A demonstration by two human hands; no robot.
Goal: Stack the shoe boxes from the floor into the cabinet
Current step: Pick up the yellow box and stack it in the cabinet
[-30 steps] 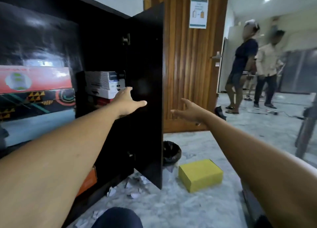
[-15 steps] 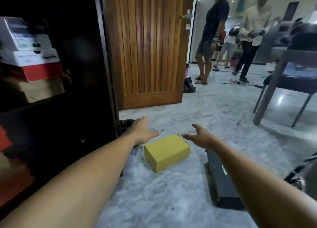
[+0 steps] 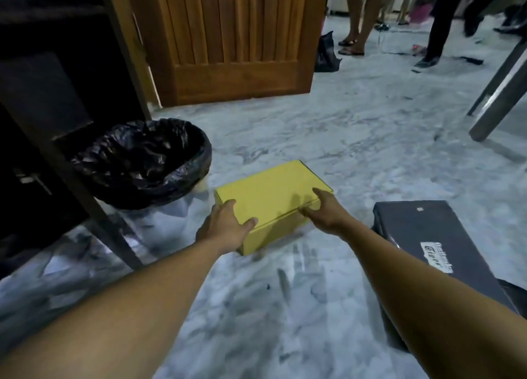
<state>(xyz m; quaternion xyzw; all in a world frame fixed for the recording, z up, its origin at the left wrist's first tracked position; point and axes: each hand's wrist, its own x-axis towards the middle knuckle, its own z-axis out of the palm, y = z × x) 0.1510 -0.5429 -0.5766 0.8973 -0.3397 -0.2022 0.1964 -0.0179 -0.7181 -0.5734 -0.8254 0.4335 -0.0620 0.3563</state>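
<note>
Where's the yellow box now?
Head view, centre: the yellow box lies on the floor, gripped by the left hand and right hand, bin on its left, black box on its right.

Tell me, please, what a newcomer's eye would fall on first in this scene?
The bright yellow cardboard shoe box on the grey marbled floor, at centre, stands out first, the left hand holding its near corner and the right hand its right side. Left of it stands a bin lined with a crinkled black plastic bag; right of it lies a flat dark grey box with a white label.
</note>
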